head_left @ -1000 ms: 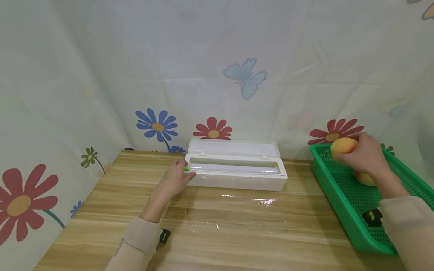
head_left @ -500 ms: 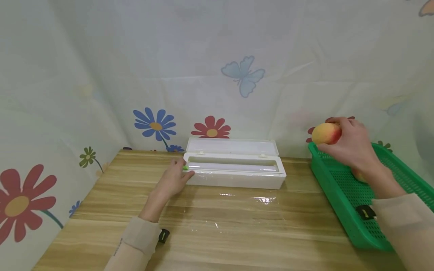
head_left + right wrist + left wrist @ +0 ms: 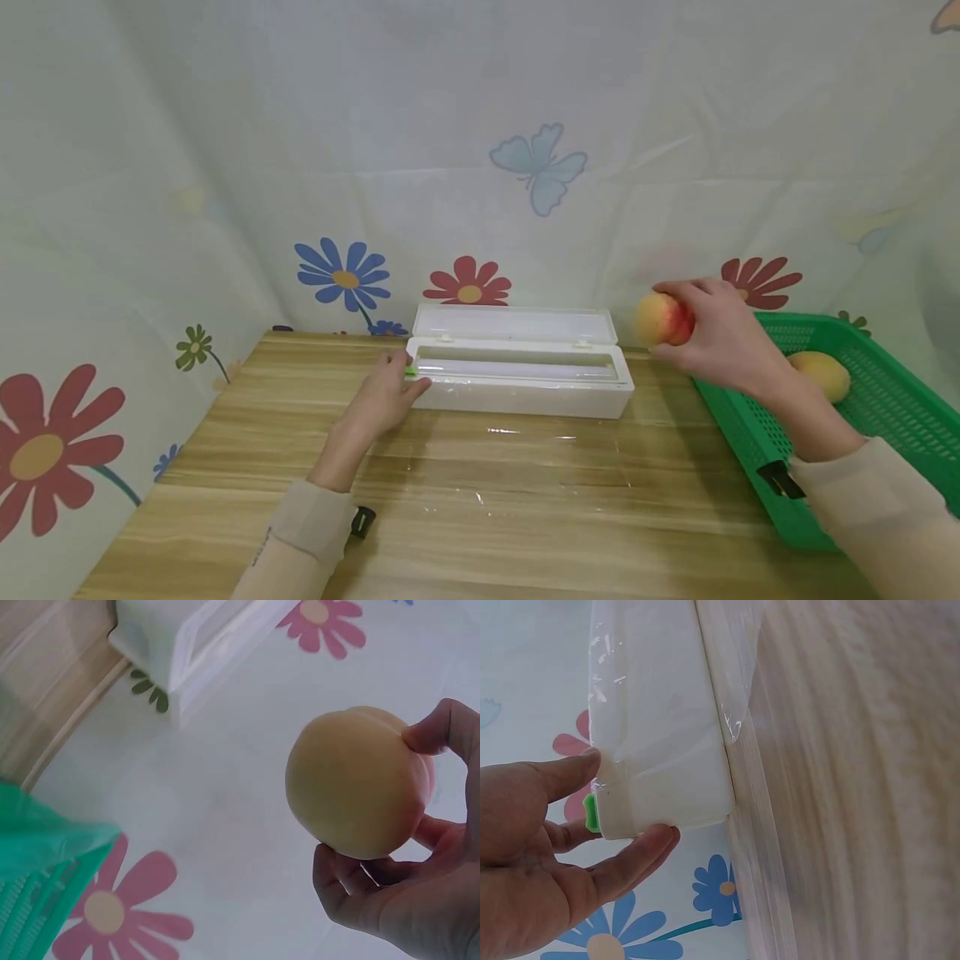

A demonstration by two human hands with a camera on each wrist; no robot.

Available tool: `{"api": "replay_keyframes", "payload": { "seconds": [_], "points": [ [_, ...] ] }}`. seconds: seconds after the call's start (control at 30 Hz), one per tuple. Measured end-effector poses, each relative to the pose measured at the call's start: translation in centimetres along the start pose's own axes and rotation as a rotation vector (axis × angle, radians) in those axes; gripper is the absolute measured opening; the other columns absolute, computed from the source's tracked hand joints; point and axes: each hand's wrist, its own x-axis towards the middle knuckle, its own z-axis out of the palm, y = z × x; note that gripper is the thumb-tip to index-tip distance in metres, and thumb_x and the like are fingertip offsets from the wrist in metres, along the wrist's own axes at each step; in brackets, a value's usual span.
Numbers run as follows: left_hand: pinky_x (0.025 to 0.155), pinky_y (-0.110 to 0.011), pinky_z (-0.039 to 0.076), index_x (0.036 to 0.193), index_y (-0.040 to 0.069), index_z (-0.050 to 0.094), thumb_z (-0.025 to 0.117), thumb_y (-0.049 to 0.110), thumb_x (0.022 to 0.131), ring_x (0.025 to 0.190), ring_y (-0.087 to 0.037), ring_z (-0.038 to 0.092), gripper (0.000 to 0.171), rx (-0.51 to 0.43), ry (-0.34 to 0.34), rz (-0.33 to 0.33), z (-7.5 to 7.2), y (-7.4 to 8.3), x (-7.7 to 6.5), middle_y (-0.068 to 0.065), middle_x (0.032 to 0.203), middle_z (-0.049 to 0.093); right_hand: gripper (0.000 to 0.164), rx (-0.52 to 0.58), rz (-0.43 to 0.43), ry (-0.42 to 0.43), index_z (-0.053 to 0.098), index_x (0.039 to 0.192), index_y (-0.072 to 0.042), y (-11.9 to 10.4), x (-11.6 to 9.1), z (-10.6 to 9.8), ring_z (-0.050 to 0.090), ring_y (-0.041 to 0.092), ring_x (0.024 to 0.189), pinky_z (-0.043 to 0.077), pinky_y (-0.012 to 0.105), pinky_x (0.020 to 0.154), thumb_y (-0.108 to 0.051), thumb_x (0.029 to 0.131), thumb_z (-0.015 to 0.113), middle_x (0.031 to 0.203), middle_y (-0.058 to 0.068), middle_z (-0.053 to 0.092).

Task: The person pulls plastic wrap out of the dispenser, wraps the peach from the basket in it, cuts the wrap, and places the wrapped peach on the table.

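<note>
A yellow and red peach (image 3: 662,320) is held up between the thumb and fingers of my right hand (image 3: 716,333), beyond the left rim of the green basket (image 3: 720,417). In the right wrist view the peach (image 3: 356,784) hangs apart from everything but the hand. My left hand (image 3: 384,396) grips the left end of a white cling film dispenser (image 3: 525,400), whose lid stands raised at the back. A green tab (image 3: 592,814) pokes out beside those fingers. Clear cling film (image 3: 517,475) lies spread over the table in front of the dispenser.
Another yellow fruit (image 3: 823,375) lies in the basket, partly behind my right forearm. The wooden table (image 3: 225,467) meets a flower-printed curtain (image 3: 420,167) at its back edge. Black straps sit at both wrists.
My right hand has lifted the peach out of the basket and carried it left, toward the dispenser. The left hand has stayed at the dispenser's end.
</note>
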Motion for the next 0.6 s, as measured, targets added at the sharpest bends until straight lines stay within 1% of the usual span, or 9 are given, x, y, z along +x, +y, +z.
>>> {"api": "replay_keyframes", "payload": {
  "seconds": [0.1, 0.17, 0.3, 0.37, 0.47, 0.6],
  "points": [
    [0.096, -0.056, 0.051, 0.139, -0.008, 0.047, 0.064, 0.029, 0.103, 0.114, -0.043, 0.059, 0.054, -0.001, 0.0, 0.0, 0.0, 0.1, 0.0, -0.032, 0.135, 0.049, 0.071, 0.025, -0.056, -0.02, 0.06, 0.135, 0.001, -1.0, -0.3, 0.8, 0.052, 0.04, 0.107, 0.05, 0.054, 0.078, -0.012, 0.071, 0.089, 0.12, 0.023, 0.062],
    [0.097, -0.056, 0.051, 0.14, -0.008, 0.046, 0.064, 0.029, 0.103, 0.116, -0.043, 0.059, 0.055, -0.004, -0.001, 0.001, 0.0, 0.1, 0.0, -0.032, 0.136, 0.048, 0.074, 0.047, -0.073, -0.043, 0.059, 0.136, 0.001, -1.6, -0.4, 1.4, 0.053, 0.038, 0.106, 0.052, 0.052, 0.078, -0.012, 0.07, 0.09, 0.12, 0.021, 0.063],
    [0.097, -0.056, 0.051, 0.14, -0.007, 0.046, 0.064, 0.03, 0.104, 0.115, -0.042, 0.059, 0.055, -0.001, -0.004, -0.005, 0.0, 0.1, 0.0, -0.032, 0.137, 0.048, 0.075, 0.091, -0.086, -0.075, 0.058, 0.134, 0.002, -2.8, -0.7, 2.6, 0.054, 0.035, 0.106, 0.052, 0.049, 0.079, -0.012, 0.068, 0.09, 0.12, 0.016, 0.064],
    [0.096, -0.055, 0.052, 0.14, -0.007, 0.046, 0.063, 0.031, 0.104, 0.114, -0.041, 0.059, 0.055, -0.001, -0.005, -0.008, 0.0, 0.1, -0.1, -0.031, 0.137, 0.048, 0.071, 0.105, -0.093, -0.081, 0.058, 0.13, 0.002, -3.3, -0.8, 3.2, 0.055, 0.034, 0.104, 0.05, 0.049, 0.08, -0.01, 0.067, 0.09, 0.117, 0.014, 0.065],
    [0.096, -0.055, 0.052, 0.139, -0.008, 0.046, 0.063, 0.03, 0.104, 0.114, -0.041, 0.059, 0.054, 0.005, -0.003, -0.004, 0.0, 0.0, -0.1, -0.031, 0.136, 0.048, 0.069, 0.118, -0.095, -0.104, 0.059, 0.126, 0.002, -3.9, -1.1, 4.0, 0.056, 0.033, 0.103, 0.053, 0.049, 0.081, -0.01, 0.066, 0.089, 0.114, 0.014, 0.064],
    [0.096, -0.056, 0.052, 0.138, -0.008, 0.047, 0.064, 0.031, 0.103, 0.114, -0.042, 0.059, 0.055, -0.001, -0.007, -0.001, -0.1, 0.1, -0.1, -0.031, 0.135, 0.049, 0.067, 0.13, -0.086, -0.142, 0.06, 0.126, 0.001, -4.5, -1.6, 5.0, 0.054, 0.033, 0.107, 0.055, 0.048, 0.082, -0.01, 0.067, 0.089, 0.116, 0.013, 0.063]
  ]
}}
